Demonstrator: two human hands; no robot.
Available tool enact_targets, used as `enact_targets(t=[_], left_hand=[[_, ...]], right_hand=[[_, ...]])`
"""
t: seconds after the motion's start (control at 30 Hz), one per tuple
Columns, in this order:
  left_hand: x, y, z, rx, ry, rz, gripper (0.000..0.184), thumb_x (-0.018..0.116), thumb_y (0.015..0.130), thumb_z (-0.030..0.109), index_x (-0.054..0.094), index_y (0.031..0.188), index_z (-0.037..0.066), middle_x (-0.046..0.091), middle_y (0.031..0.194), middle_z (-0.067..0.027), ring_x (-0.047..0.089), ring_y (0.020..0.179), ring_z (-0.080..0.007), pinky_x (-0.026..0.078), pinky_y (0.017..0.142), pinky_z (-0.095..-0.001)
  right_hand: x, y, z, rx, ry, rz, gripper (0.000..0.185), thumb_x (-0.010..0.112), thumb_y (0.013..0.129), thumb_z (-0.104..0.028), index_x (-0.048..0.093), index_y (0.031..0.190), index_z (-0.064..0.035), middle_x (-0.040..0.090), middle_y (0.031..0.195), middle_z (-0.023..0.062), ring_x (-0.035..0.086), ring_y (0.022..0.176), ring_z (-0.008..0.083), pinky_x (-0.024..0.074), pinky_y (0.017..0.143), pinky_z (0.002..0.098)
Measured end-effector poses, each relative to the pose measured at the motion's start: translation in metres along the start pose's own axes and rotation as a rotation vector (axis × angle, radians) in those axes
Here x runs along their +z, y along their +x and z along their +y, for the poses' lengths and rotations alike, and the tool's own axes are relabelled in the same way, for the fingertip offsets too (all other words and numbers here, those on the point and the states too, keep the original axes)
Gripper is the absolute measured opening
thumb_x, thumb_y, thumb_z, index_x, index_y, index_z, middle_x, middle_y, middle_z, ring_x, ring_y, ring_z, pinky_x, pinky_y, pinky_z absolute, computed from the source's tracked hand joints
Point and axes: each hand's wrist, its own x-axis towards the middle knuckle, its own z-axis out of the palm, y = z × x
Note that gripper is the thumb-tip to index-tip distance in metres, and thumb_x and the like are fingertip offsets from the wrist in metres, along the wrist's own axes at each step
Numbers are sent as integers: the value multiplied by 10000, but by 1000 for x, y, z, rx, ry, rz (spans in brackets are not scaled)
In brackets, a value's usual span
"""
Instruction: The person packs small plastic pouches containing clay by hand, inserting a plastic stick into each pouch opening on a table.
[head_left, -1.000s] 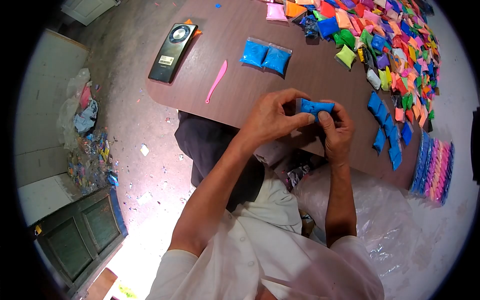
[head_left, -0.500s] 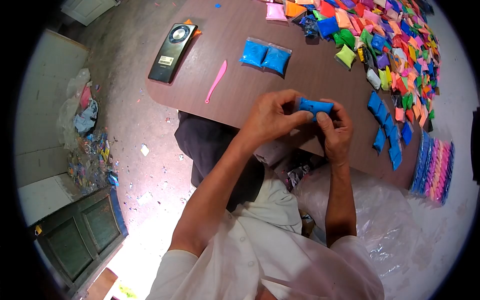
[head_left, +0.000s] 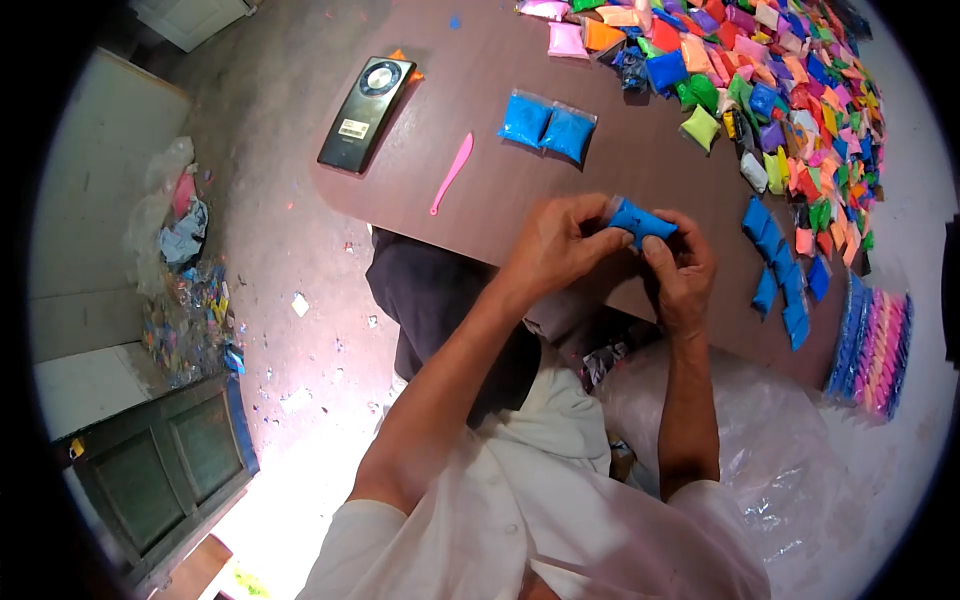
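A small blue packet [head_left: 643, 222] in clear plastic is held above the table's near edge. My left hand [head_left: 562, 240] pinches its left end between thumb and fingers. On its right end, my right hand [head_left: 684, 268] grips with the thumb in front and fingers behind. Beyond the hands lie two joined blue packets [head_left: 546, 126] flat on the table. Left of those is a pink plastic knife [head_left: 453, 174]. A cluster of small blue packets [head_left: 778, 262] lies to the right of my right hand.
A large heap of multicoloured packets [head_left: 790, 100] covers the table's far right. A phone [head_left: 366, 115] lies at the left edge of the brown table [head_left: 400, 205]. Bundled pink and blue sticks [head_left: 868, 345] sit at right. Clear plastic sheeting [head_left: 740, 430] is beside my lap; scraps litter the floor.
The whole view has shifted slightly, so things appear a little lower and to the right. Both hands keep hold of the blue packet, which now tilts down toward its right end.
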Motion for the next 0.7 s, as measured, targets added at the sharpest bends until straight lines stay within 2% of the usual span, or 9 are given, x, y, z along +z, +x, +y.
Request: enact_targets(t=[0.07,0.17,0.23,0.27,0.37,0.43,0.47,0.63,0.7], left_hand=[[0,-3,8,-98,-227,5,228,800,921,129,748,1085,-20,769,914,-54,719,886,-109,571,785,-286],[8,-3,2,-13,-355,152,248,803,941,167,740,1071,-36,768,923,-63,742,910,-134,579,788,-286],[8,-7,10,-40,-351,143,256,808,947,177,736,1059,-41,764,894,-66,729,843,-128,583,756,-278],[8,-8,13,-78,-349,134,265,813,953,188,731,1048,-45,759,865,-69,716,777,-122,587,724,-270],[10,-12,12,-22,-307,118,277,798,972,228,734,1019,-38,754,863,-61,700,776,-102,561,703,-259],[5,-14,13,-31,-240,75,277,778,990,249,736,1004,-25,730,842,-34,661,753,-79,528,672,-251],[2,-15,13,-48,-174,39,284,758,1008,271,737,989,-11,706,821,-7,623,731,-57,495,640,-243],[-3,-11,-1,-12,-281,63,279,705,1051,284,737,986,14,616,800,64,512,744,-20,423,626,-237],[-3,-12,-4,35,-296,61,269,697,1059,274,733,980,19,592,800,80,490,759,-14,417,637,-236]], right_hand=[[-1,-1,2,-6,-14,7,334,742,974,-53,658,1291,8,676,1098,46,634,969,107,530,840,259],[3,-1,5,-18,81,119,327,753,958,-30,659,1270,7,673,1141,56,637,991,117,558,838,269],[7,0,7,-338,-179,198,307,766,932,-2,677,1225,-31,675,1184,67,653,998,133,579,839,281],[9,-3,6,-349,-182,202,307,766,932,-2,677,1225,-31,675,1184,67,653,998,133,579,839,281],[22,-14,-2,-421,-481,258,336,775,872,42,696,1177,-76,671,1187,84,684,1007,190,592,833,308],[31,-18,-2,-586,-704,221,382,780,807,68,716,1139,-108,660,1187,102,693,1022,258,606,824,336],[37,-22,-3,-576,-738,233,409,797,759,67,727,1119,-115,650,1184,105,689,1024,288,612,810,361],[46,-33,-4,-674,-704,48,373,806,786,20,730,1130,-101,655,1178,120,699,1020,276,611,821,349],[45,-39,-7,-471,-573,124,356,803,818,8,725,1153,-87,655,1190,138,706,985,259,606,813,329]])
